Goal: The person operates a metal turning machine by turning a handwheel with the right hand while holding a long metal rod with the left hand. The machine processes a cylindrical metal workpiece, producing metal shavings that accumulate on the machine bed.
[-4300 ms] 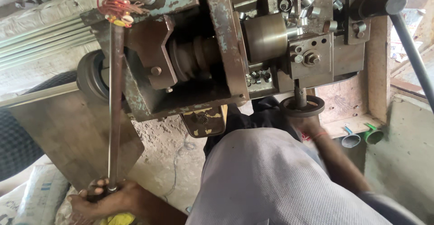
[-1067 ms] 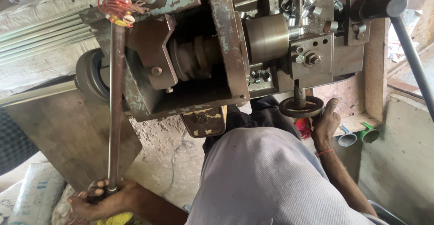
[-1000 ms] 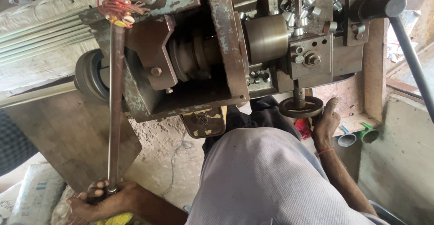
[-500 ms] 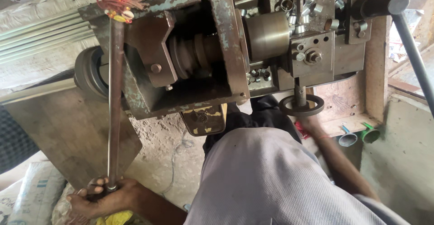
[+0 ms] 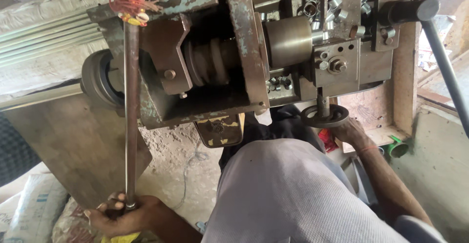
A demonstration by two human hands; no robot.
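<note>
We see the left hand point(image 5: 122, 216) at 7 o'clock, fingers closed around the lower end of the long, dull grey steel lever rod point(image 5: 130, 121), which rises straight to a red-thread-wrapped pivot point(image 5: 131, 4) at 11 o'clock. The right hand point(image 5: 349, 131) at 3 o'clock grasps the small dark round metal handwheel point(image 5: 324, 116) beneath the worn blue-green lathe-type machine point(image 5: 244, 52), whose brass-coloured cylindrical chuck point(image 5: 289, 41) sits at 1 o'clock.

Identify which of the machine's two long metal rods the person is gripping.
The thin vertical rod on the left, its lower end in the left hand. The thicker dark rod slanting down the right edge is untouched.
</note>
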